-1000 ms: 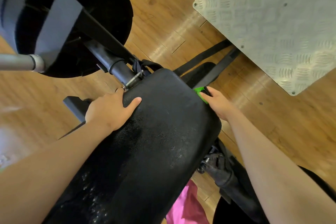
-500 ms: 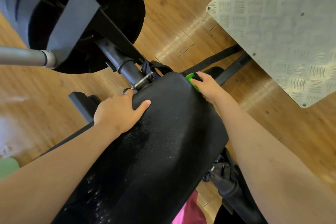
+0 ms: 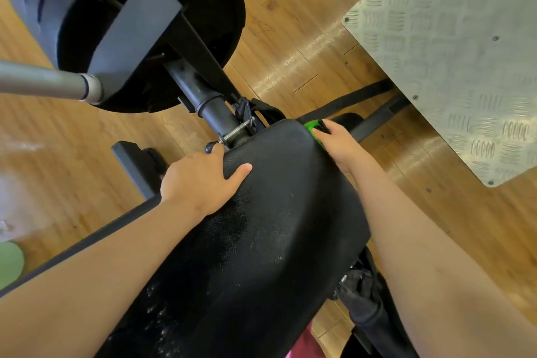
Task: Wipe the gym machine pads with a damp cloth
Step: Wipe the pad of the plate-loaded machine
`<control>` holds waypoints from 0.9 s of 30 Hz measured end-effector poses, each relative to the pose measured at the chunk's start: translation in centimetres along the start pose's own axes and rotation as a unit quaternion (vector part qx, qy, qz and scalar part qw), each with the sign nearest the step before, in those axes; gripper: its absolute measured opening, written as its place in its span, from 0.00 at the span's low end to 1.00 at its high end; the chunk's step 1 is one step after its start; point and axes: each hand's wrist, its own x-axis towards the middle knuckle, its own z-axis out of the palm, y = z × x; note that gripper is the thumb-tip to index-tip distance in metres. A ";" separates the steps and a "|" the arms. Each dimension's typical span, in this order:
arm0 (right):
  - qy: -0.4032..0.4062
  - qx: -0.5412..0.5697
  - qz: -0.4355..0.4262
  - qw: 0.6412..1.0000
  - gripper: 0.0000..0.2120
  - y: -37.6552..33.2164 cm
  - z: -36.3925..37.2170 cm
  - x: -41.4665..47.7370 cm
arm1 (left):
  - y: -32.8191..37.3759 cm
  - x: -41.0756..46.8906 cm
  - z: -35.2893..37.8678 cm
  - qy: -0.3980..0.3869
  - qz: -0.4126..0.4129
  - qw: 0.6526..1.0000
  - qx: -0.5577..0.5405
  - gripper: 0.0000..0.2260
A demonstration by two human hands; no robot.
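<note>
A long black machine pad [image 3: 270,229] runs from the bottom of the view up to the middle, with damp speckles on its surface. My left hand [image 3: 200,180] grips the pad's upper left edge, thumb on top and fingers curled over the side. My right hand [image 3: 337,142] presses a bright green cloth [image 3: 312,127] against the pad's upper right corner. Only a small part of the cloth shows from under the fingers.
A black weight plate [image 3: 139,23] on a steel bar [image 3: 43,81] hangs at the upper left. A checker-plate metal platform [image 3: 453,52] lies at the right on the wooden floor [image 3: 290,38]. Black frame tubes [image 3: 209,102] and straps surround the pad's far end.
My right hand with the green cloth has slid up along the pad's right edge to its far corner. My left hand keeps its hold on the left edge.
</note>
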 end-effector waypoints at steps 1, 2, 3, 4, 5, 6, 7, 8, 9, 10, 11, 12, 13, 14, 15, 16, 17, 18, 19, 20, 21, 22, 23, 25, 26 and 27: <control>-0.001 0.006 -0.004 1.000 0.14 -1.1 0.7 0.6 | 0.0 0.0 0.0 0.000 0.001 1.000 0.000 0.33; -0.005 0.009 -0.004 1.000 0.14 -2.1 1.2 1.3 | 0.0 0.1 0.1 0.001 0.003 1.000 0.001 0.33; -0.012 0.000 -0.007 1.000 0.15 -2.9 1.5 1.7 | 0.0 0.1 0.1 0.002 0.003 1.000 0.002 0.33; -0.024 -0.014 -0.010 1.000 0.15 -3.6 1.8 2.1 | 0.0 0.1 0.1 0.004 0.003 1.000 0.004 0.32; -0.035 -0.030 -0.014 0.999 0.14 -4.2 1.8 2.3 | 0.0 0.1 0.1 0.004 0.003 1.000 0.007 0.32; -0.046 -0.037 -0.010 0.998 0.12 -4.3 1.6 2.4 | 0.0 0.2 0.1 0.004 0.004 1.000 0.009 0.32; -0.059 -0.037 0.001 0.998 0.10 -4.4 1.4 2.4 | 0.0 0.2 0.1 0.004 0.006 1.000 0.010 0.32; -0.075 -0.030 0.014 0.997 0.10 -4.2 0.9 2.3 | -0.1 0.2 0.1 0.004 0.007 1.000 0.010 0.32; -0.093 -0.025 0.030 0.995 0.11 -4.0 0.3 2.3 | -0.1 0.2 0.2 0.005 0.008 1.000 0.010 0.32; -0.112 -0.015 0.050 0.992 0.12 -4.0 -0.3 2.3 | -0.1 0.1 0.2 0.006 0.008 1.000 0.010 0.33; -0.128 -0.008 0.066 0.989 0.11 -3.9 -0.8 2.3 | -0.1 0.1 0.2 0.008 0.008 1.000 0.009 0.33; -0.140 0.001 0.077 0.987 0.09 -3.7 -1.0 2.5 | 0.0 0.2 0.2 0.010 0.009 1.000 0.009 0.33; -0.146 -0.001 0.077 0.986 0.08 -3.7 -1.1 2.7 | -0.1 0.2 0.2 0.012 0.011 1.000 0.010 0.32; -0.144 -0.009 0.070 0.987 0.09 -3.9 -0.9 3.0 | -0.1 0.2 0.2 0.014 0.012 1.000 0.011 0.32; -0.138 -0.023 0.053 0.989 0.10 -4.2 -0.6 3.3 | -0.1 0.2 0.2 0.014 0.013 1.000 0.011 0.32; -0.135 -0.041 0.028 0.990 0.14 -4.7 -0.1 3.8 | -0.1 0.2 0.3 0.015 0.014 1.000 0.011 0.32; -0.141 -0.076 -0.002 0.987 0.15 -5.7 0.7 4.1 | -0.1 0.1 0.3 0.015 0.014 1.000 0.010 0.32; -0.162 -0.121 -0.033 0.979 0.13 -6.8 1.7 4.3 | -0.1 0.2 0.3 0.016 0.014 1.000 0.010 0.32; -0.194 -0.180 -0.058 0.963 0.12 -8.1 2.8 4.3 | -0.1 0.2 0.3 0.018 0.014 1.000 0.010 0.32; -0.232 -0.248 -0.077 0.937 0.12 -9.2 4.0 4.3 | -0.1 0.2 0.3 0.019 0.014 1.000 0.010 0.32; -0.269 -0.322 -0.090 0.903 0.12 -10.1 5.2 4.3 | -0.1 0.2 0.3 0.018 0.014 1.000 0.009 0.32; -0.298 -0.387 -0.098 0.867 0.11 -10.8 6.0 4.3 | -0.1 0.2 0.3 0.016 0.013 1.000 0.004 0.31; -0.318 -0.432 -0.104 0.838 0.10 -11.3 6.4 4.2 | -0.1 0.2 0.3 0.015 0.013 1.000 -0.003 0.31; -0.327 -0.452 -0.102 0.824 0.11 -11.7 6.0 4.3 | -0.3 0.2 0.4 0.017 0.015 1.000 -0.014 0.31; -0.322 -0.439 -0.089 0.834 0.13 -11.6 5.4 4.4 | -0.3 0.2 0.5 0.019 0.016 1.000 -0.016 0.31; -0.313 -0.424 -0.076 0.846 0.17 -11.4 4.9 4.6 | -0.3 0.2 0.5 0.022 0.017 0.999 -0.017 0.31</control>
